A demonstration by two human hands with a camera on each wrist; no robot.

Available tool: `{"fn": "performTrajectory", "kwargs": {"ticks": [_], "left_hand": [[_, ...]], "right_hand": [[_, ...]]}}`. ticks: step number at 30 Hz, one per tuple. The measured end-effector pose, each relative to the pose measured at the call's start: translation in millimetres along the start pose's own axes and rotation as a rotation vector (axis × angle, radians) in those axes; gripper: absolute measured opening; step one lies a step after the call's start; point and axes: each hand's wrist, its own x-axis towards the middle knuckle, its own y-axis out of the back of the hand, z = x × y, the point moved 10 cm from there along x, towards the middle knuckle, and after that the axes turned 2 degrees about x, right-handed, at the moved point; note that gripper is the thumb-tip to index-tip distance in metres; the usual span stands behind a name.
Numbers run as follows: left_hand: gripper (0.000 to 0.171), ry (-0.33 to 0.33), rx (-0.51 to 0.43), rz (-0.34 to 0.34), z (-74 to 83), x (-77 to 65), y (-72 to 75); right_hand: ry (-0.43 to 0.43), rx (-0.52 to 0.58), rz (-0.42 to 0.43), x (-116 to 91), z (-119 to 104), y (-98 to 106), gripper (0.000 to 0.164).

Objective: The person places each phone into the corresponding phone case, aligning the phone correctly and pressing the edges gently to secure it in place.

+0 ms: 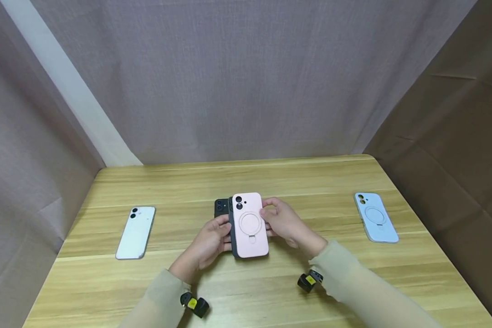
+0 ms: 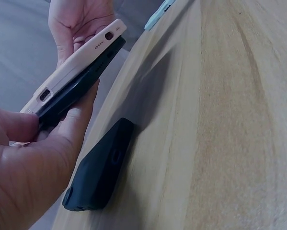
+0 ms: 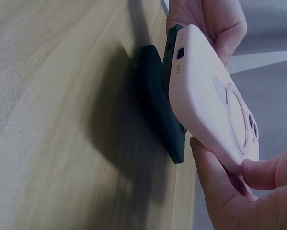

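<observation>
Three sides of hanging cloth, mostly grey-mauve curtain (image 1: 238, 82) with brown cloth (image 1: 455, 127) on the right, enclose a wood-grain tabletop (image 1: 246, 291). Two hands meet over its middle. The left hand (image 1: 209, 239) grips the left long side of a dark phone-shaped item (image 1: 233, 246), thumb and fingers closed round it; the right hand (image 1: 284, 223) pinches the right long side of a pale pink phone case (image 1: 251, 248), thumb on its back, fingers underneath.

The pink case is raised above the tabletop, back face up, tilted, with the dark item layered directly beneath and showing along its left. Its long axis runs front to back: the camera end points to the rear edge, the charging-slot end to the front edge.

A second dark item (image 1: 220, 207) lies on the tabletop just behind, mostly hidden from above by the held pair and left hand. Near the right edge lies a light-blue case (image 1: 387, 234); near the left edge, a white phone (image 1: 136, 233), camera end rearward. Both lie well apart from the hands. Each wrist carries a small black device. Smallest is the pink case's round ring (image 1: 241, 229).
</observation>
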Motion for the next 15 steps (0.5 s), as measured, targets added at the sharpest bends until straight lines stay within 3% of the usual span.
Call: {"fn": "performTrajectory", "kwargs": {"ticks": [8,15], "left_hand": [[0.041,-0.002,-0.035,0.011,-1.9,1.1,-0.3],[0.049,-0.006,0.061,0.036,-3.7,3.7,-0.4]], "right_hand": [[-0.007,-0.018,0.009,0.8,0.9,-3.0,0.026],[0.000,-0.052,0.020,0.6,0.9,-3.8,0.025]]}}
